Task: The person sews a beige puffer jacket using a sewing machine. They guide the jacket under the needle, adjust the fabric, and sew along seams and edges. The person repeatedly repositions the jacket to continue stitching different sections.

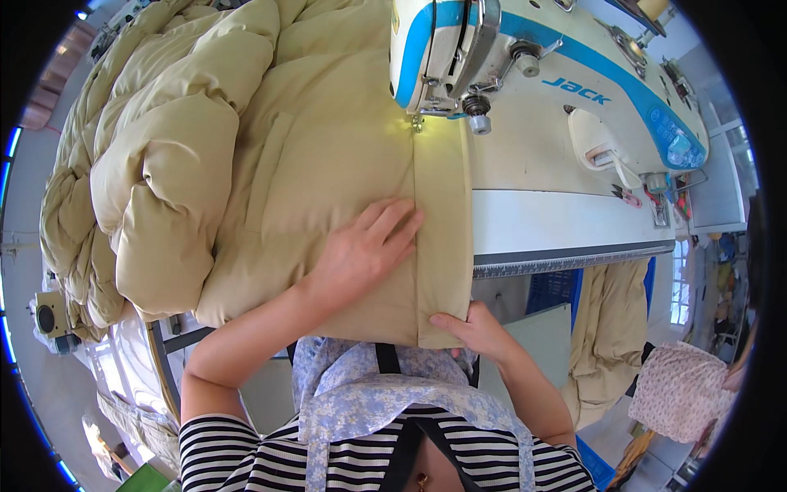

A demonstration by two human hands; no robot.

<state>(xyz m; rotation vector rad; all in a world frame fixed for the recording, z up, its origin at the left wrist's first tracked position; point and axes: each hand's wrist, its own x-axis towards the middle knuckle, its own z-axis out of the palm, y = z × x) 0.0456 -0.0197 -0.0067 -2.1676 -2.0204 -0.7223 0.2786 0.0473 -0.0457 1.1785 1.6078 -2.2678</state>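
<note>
A beige quilted puffer garment [320, 180] covers the machine bed, bunched in thick folds at the left, with a long seam running down its flat strip at the right. It passes beneath the lit presser foot [417, 123] of a white-and-blue sewing machine [525, 33]. My left hand [365, 250] rests palm down on the fabric, fingers stretched toward that seam, below the presser foot. At the garment's near right corner, my right hand [463, 328] grips the edge, thumb on top and fingers mostly hidden underneath.
A ruler strip [574, 261] runs along the table's front edge. Small snips [627, 197] lie by the machine bed. At the lower right are hanging beige fabric [611, 328], a blue bin [548, 287] and a patterned pink cloth [676, 377]. A boxy device [47, 316] stands at far left.
</note>
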